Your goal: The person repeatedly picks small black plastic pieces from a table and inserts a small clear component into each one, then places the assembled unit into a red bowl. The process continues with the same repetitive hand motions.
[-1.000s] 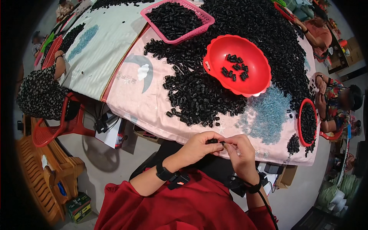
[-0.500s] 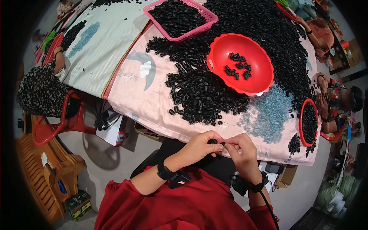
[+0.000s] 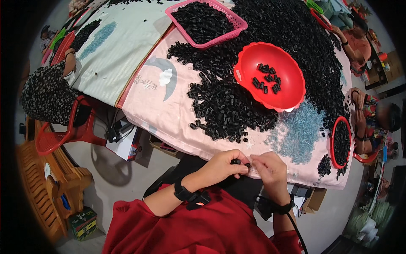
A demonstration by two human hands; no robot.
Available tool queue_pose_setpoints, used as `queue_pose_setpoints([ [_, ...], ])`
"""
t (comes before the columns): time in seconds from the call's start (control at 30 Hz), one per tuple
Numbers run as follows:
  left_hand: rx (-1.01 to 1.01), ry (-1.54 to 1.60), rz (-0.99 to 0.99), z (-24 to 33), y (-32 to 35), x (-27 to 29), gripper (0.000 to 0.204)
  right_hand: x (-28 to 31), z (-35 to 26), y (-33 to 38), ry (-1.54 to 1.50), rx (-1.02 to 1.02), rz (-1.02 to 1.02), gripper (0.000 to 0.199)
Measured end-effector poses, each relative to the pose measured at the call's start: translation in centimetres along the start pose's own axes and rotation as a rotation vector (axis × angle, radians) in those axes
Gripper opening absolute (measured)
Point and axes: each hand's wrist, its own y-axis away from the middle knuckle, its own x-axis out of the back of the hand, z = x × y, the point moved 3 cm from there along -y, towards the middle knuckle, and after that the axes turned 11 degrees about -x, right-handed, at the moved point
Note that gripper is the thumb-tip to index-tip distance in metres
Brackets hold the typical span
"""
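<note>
Fingers of the left hand (image 3: 222,167) grasp small black cylinders (image 3: 235,161) at the near edge of the pink tablecloth (image 3: 165,122); the right hand (image 3: 272,172) pinches alongside, contents unclear. Farther stand a red scalloped bowl (image 3: 291,80) and pink basket (image 3: 224,35).

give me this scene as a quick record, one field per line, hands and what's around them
left hand: holds small black pieces at its thumb and fingers
right hand: beside the left hand, fingers bent; whether it grips anything is too small to tell
red bowl: scalloped rim, a few black pieces inside
pink basket: full of black pieces, beyond the near heap
near heap: loose black pieces on the pink cloth
blue pile: tiny pale-blue bits, right of the near heap
</note>
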Motion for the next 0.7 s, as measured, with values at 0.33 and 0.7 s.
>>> queue_pose_setpoints([
  [0.33,0.075,-0.019,-0.190,2.2,0.8,-0.4,0.017,-4.2,2.4,-4.6,0.397,0.191,0.154,0.020],
  [0.7,-0.002,0.136,-0.110,1.0,-0.2,0.4,0.025,-0.9,3.8,-1.2,-0.075,-0.299,0.119,0.014],
])
